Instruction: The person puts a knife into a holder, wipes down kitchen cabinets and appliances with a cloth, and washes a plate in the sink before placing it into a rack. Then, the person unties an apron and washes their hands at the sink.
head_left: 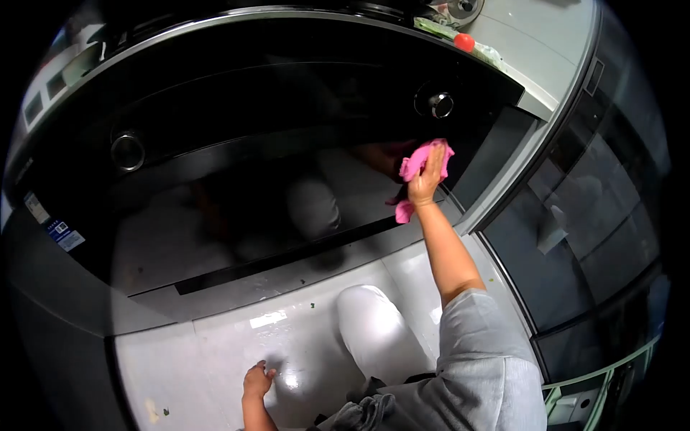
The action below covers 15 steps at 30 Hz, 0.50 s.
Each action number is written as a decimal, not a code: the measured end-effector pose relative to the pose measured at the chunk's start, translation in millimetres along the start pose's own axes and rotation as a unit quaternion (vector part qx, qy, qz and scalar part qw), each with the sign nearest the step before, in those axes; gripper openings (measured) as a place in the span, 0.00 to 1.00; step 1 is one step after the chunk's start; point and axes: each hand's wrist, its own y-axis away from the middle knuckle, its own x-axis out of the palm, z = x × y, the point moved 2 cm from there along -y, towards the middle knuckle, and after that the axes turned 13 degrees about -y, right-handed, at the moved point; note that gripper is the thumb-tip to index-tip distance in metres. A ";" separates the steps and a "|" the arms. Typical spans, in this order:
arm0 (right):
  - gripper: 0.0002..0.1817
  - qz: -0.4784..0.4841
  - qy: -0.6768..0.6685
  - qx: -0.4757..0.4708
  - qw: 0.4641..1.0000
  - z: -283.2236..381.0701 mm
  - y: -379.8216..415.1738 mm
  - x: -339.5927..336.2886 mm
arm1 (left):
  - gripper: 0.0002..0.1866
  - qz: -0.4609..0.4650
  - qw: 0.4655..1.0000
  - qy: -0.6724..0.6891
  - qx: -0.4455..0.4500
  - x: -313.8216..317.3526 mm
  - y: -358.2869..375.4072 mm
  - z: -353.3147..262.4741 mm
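Note:
My right hand (pixel 427 178) presses a pink cloth (pixel 415 164) against the glossy black front panel (pixel 251 194) of a built-in kitchen appliance. Its fingers lie stretched over the cloth, and one loose end of the cloth hangs below the wrist. Just above this hand sits a silver knob (pixel 441 105); a second round knob (pixel 128 151) is on the panel's left part. Low at the left, my left hand (pixel 258 379) hangs over the pale floor, its thumb apart from loosely bent fingers, holding nothing.
Wet shine and small green scraps show on the floor (pixel 215 359). Dark glass-fronted cabinets (pixel 575 208) stand at the right, with a light green rack (pixel 607 381) below them. On the counter (pixel 532 36) lie a red round object (pixel 464 42) and a green packet (pixel 435 29).

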 end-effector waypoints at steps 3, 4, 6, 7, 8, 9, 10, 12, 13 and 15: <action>0.29 -0.008 0.072 -0.021 0.997 -18.1 -16.0 -11.0 | 0.24 -0.016 1.000 0.002 0.005 -0.4 -1.8 -4.4; 0.27 -0.028 0.086 0.002 0.996 -29.7 -15.9 -11.7 | 0.24 -0.019 1.000 -0.001 0.008 1.0 -2.8 -4.9; 0.20 -0.341 -0.430 0.270 0.791 -70.7 -21.4 -18.8 | 0.24 -0.026 1.000 0.002 0.013 5.2 -1.2 -2.0; 0.19 -0.336 -0.287 0.309 0.842 -79.3 -30.9 -33.6 | 0.24 -0.035 0.999 0.009 0.016 5.6 0.2 -0.6; 0.17 -0.321 -0.136 0.339 0.874 -84.6 -44.0 -51.4 | 0.24 -0.037 0.999 0.011 0.012 3.3 5.3 0.7; 0.17 -0.368 -0.188 0.314 0.855 -88.4 -55.3 -62.0 | 0.24 -0.031 0.999 0.006 0.007 -0.8 11.6 0.1; 0.17 -0.412 -0.240 0.285 0.832 -88.0 -70.9 -66.6 | 0.25 -0.026 1.000 0.003 0.004 -3.7 13.0 -3.0; 0.17 -0.354 -0.364 0.222 0.832 0.0 -125.9 -66.5 | 0.25 -0.022 1.000 0.002 -0.007 1.2 11.7 -0.2; 0.16 -0.265 -0.369 0.222 0.863 20.3 -137.6 -62.3 | 0.25 -0.011 1.000 -0.009 -0.015 2.6 10.1 1.8; 0.17 -0.091 -0.277 0.039 0.956 76.2 -166.6 -50.5 | 0.25 -0.005 1.000 -0.018 -0.014 2.3 4.5 -1.2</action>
